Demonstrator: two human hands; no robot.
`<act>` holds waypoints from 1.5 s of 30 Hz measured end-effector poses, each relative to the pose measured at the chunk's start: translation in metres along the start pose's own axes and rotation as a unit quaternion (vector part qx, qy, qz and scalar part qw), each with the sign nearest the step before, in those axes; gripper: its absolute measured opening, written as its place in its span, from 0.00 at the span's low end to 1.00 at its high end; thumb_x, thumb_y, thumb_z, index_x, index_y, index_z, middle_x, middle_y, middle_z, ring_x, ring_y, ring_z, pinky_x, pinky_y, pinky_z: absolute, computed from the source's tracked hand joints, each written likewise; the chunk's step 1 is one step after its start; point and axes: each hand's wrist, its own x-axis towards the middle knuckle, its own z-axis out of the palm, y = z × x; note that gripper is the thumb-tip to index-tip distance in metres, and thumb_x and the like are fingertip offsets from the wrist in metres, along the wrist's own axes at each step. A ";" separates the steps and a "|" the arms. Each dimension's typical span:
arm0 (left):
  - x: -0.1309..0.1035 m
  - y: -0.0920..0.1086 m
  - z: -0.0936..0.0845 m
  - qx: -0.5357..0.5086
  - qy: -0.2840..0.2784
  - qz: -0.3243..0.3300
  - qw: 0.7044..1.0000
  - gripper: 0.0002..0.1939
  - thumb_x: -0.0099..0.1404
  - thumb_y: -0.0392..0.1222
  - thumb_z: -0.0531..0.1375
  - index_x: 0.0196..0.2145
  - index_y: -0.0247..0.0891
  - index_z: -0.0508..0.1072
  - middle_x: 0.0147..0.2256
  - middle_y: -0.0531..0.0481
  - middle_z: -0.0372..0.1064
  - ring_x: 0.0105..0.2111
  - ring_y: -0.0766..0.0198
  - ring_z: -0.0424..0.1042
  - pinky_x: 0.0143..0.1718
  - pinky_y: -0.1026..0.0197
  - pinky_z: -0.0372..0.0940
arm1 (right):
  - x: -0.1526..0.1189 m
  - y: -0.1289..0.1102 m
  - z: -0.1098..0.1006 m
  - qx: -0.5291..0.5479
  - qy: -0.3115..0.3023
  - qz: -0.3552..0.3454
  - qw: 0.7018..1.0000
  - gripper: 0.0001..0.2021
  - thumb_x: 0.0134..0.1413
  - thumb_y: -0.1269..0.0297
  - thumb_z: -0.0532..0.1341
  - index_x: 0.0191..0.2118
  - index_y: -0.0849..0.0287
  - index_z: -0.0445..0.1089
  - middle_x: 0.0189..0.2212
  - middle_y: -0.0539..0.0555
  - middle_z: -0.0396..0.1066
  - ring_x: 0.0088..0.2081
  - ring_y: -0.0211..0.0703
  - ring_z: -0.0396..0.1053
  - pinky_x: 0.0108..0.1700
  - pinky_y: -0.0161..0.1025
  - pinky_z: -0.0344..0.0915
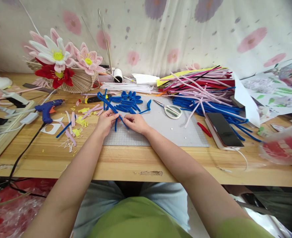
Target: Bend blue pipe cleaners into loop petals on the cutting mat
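Note:
My left hand (107, 121) is closed on a blue pipe cleaner (107, 102), whose looped upper end slants up to the left. Close beside it, my right hand (136, 123) pinches the lower part of the same blue stem. A short blue end hangs down between the hands. Both hands are over the grey cutting mat (158, 135). Just beyond them lies a heap of bent blue pipe cleaner pieces (126, 103), some shaped like petals. Green-handled scissors (172, 111) rest on the mat to the right.
A blue glue gun (46, 109) and yellow and pink scraps (80, 120) lie at left. Behind stand pipe-cleaner flowers (59, 56). Bundled blue pipe cleaners (210, 110), a phone (225, 129), a red clip-like piece (204, 129) and a plastic tub (284, 145) are at right.

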 end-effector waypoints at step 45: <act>-0.019 -0.016 0.050 -0.008 -0.116 -0.130 0.985 0.15 0.62 0.43 0.55 0.21 0.33 0.63 0.13 0.60 0.47 0.10 0.79 0.43 0.11 0.74 0.36 | 0.022 0.017 -0.026 0.504 0.135 0.262 0.812 0.07 0.43 0.70 0.65 0.21 0.65 0.68 0.18 0.49 0.66 0.16 0.24 0.52 0.16 0.26 0.52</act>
